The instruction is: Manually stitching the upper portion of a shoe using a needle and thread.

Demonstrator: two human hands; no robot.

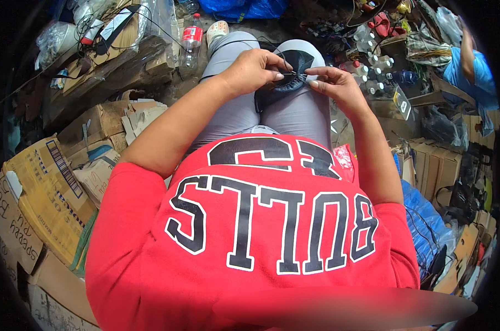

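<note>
A dark, shiny piece of material (292,84) with a gathered, rounded edge lies across my thighs, over the grey trousers (228,107). At its left side my left hand (255,70) is closed, thumb and index finger pinching a thin, needle-like piece (288,74) that points toward the material. My right hand (338,87) is at the material's right edge, thumb and forefinger pinched together; what lies between those fingertips is too small to make out. A dark cord (264,42) loops over my knees near the left hand.
To the left lie flattened cardboard boxes (51,190) and a clear bottle with a red label (191,43). On the right are several small bottles (371,71), a blue plastic sheet (424,220) and more cardboard (435,165). A blue tarp (244,8) lies ahead of my knees.
</note>
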